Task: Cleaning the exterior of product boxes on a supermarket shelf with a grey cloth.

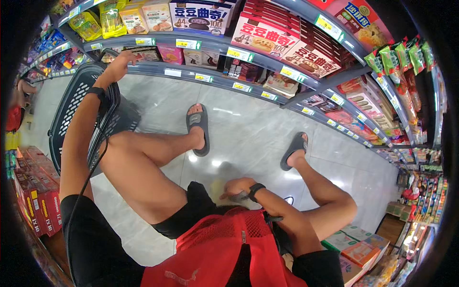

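My left hand (118,68) reaches past a dark grey plastic shopping basket (68,112) to the lower front edge of the shelf rack (158,67). Its fingers stretch out, with nothing visible between them; a watch is on the wrist. Beside that hand, small packages (143,53) and a pink box (171,53) stand on the low shelf. The basket is on the floor at my left, partly hidden by my forearm. Low between my knees is my right hand (240,186), near my black shorts, a dark band around its wrist. Its fingers are partly hidden.
Blue-and-white cookie boxes (201,18), red cookie boxes (267,33) and yellow snack bags (113,19) fill the upper shelf. Green packets (399,57) hang at the right. Stacked red cartons (40,205) stand at the left, more boxes (358,248) behind my right leg. A cable (93,167) runs along my left arm.
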Motion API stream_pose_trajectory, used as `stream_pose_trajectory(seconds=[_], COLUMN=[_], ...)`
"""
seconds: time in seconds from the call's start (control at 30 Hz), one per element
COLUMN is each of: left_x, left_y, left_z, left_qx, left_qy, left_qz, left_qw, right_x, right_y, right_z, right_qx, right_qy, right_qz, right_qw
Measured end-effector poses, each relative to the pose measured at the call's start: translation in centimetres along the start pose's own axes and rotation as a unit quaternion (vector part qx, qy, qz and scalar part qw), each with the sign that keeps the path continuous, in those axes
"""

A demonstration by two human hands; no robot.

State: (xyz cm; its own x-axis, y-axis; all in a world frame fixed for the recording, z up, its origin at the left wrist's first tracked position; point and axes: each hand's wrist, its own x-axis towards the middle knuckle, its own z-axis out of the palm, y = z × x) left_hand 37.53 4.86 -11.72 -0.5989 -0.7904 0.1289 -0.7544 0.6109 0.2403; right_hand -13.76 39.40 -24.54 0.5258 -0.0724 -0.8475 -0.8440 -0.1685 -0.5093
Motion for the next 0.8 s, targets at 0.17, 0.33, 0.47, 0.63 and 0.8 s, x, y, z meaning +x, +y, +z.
stream_pose_trajectory(seconds=[0.17,0.33,0.47,0.63,0.8], left_x=[-3.6,-5.5,-6.7,-8.3,-10.4], left_y=[0.8,2.9,3.7,4.8,6.1], left_z=[-0.7,-1.2,-1.2,-1.3,-1.6], left_qx=[0.053,0.068,0.05,0.059,0.054], left_qy=[-0.044,-0.058,-0.035,-0.061,-0.084], left_qz=[0.049,0.073,0.068,0.05,0.058], left_qw=[0.996,0.993,0.996,0.995,0.993], right_x=[-4.2,0.4,3.3,6.3,6.3], right_y=[-2.3,4.4,7.3,9.9,9.5], right_z=[-1.9,1.5,3.1,5.2,4.9], right_qx=[0.021,0.025,0.081,0.126,0.079], right_qy=[-0.065,-0.052,-0.057,-0.071,0.018], right_qz=[0.011,0.028,0.041,0.131,0.125], right_qw=[0.998,0.998,0.994,0.981,0.989])
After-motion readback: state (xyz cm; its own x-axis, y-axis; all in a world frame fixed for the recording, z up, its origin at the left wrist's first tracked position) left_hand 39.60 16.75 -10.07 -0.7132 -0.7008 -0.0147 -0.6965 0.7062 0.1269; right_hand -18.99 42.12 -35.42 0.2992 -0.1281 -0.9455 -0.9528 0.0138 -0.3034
